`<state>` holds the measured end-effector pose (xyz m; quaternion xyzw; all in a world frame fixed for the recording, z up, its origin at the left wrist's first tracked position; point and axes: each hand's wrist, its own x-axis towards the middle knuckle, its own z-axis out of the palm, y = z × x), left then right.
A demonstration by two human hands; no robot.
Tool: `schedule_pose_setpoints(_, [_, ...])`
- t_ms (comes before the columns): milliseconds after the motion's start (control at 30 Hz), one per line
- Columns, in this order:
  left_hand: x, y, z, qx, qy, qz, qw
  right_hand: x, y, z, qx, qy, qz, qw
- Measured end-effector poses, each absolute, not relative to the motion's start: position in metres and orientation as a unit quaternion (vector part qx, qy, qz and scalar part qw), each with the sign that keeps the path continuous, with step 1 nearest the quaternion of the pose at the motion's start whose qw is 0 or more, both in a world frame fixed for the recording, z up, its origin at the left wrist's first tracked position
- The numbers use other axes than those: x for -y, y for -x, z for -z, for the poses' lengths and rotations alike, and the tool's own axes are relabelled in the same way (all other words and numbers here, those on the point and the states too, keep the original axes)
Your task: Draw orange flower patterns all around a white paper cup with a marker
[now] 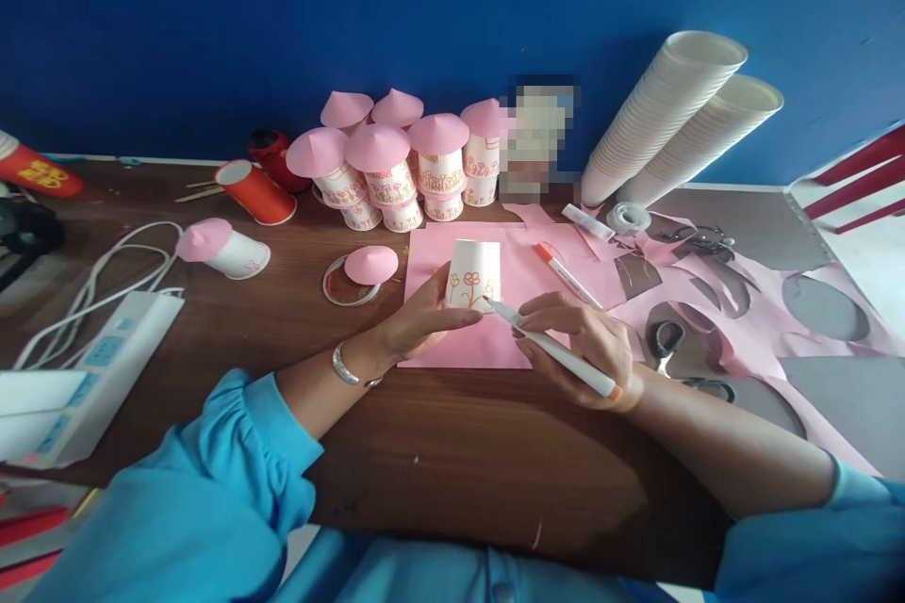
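Observation:
My left hand (433, 309) grips a white paper cup (475, 262) from its left side, thumb along the lower edge. Red and yellow-orange flowers are drawn on the cup's wall. In my right hand (584, 344) is a white marker (566, 358) with an orange end, its tip at the lower part of the drawing. Under both hands lie pink paper sheets (438, 349). A second marker with a red-orange cap (551, 259) rests on the paper behind my right hand.
Decorated cups with pink cone roofs (378, 151) stand stacked along the blue wall. Tall stacks of paper cups (665, 113) lean at back right. Scissors (665, 344) and cut pink scraps (770, 330) lie right, near a tape roll (629, 219). A power strip (123, 358) and cables are left.

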<state>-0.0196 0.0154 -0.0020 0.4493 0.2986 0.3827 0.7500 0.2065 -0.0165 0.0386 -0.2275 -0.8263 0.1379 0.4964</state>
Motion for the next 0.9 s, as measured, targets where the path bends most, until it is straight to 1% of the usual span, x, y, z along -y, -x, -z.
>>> schedule_pose_setpoints(400, [-0.0141, 0.0165, 0.0038, -0.331, -0.478, -0.381, 0.719, 0.0141, -0.205, -0.0334, 0.844, 0.219, -0.098, 0.48])
schedule_pose_setpoints(900, [-0.0125, 0.0158, 0.0013, -0.344, -0.472, -0.371, 0.722, 0.0135, -0.2049, -0.0332, 0.854, 0.219, -0.082, 0.464])
